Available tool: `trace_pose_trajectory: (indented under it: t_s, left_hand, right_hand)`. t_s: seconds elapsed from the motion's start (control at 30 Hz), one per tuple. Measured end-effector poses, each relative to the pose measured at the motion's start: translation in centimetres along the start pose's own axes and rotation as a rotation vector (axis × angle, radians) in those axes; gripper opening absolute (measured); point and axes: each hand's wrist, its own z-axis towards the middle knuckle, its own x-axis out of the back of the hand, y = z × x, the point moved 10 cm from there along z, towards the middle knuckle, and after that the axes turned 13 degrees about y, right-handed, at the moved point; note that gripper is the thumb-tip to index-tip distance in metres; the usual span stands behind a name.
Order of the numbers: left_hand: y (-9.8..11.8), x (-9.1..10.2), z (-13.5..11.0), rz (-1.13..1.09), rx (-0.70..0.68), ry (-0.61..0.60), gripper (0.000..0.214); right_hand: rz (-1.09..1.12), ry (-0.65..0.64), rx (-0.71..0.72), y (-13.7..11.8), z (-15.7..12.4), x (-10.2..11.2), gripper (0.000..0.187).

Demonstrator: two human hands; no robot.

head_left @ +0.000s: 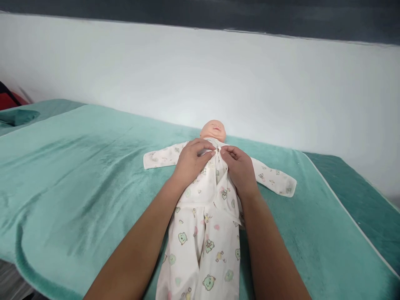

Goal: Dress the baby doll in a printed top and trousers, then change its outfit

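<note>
A baby doll lies on its back, its head toward the wall. It wears a white printed baby shirt with both sleeves spread out to the sides, and matching trousers. At the neckline, my left hand pinches the shirt's front edge between thumb and fingers. My right hand pinches the other side of the opening, close beside it. A small tie or fastening shows between the fingertips; its exact kind is too small to tell. Below the hands the shirt front is partly parted.
A teal plush blanket covers the surface under the doll, with folds at the left. Darker green cloth shows at the right. Behind stands a white wall with a dark band on top. Something red is at the far left.
</note>
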Motion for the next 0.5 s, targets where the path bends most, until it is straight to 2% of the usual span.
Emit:
trace_pose_trajectory:
  t_s: [0.13, 0.23, 0.5]
  left_hand:
    - [-0.38, 0.04, 0.02, -0.021, 0.055, 0.006, 0.011]
    - [-0.66, -0.07, 0.02, -0.029, 0.086, -0.006, 0.011]
    - [-0.24, -0.11, -0.08, -0.025, 0.055, -0.006, 0.010]
  right_hand:
    - [0.032, 0.002, -0.059, 0.72, 0.08, 0.08, 0.020]
    - [0.034, 0.007, -0.050, 0.72, 0.13, 0.10, 0.018]
    - [0.056, -0.013, -0.008, 0.30, 0.07, -0.14, 0.018]
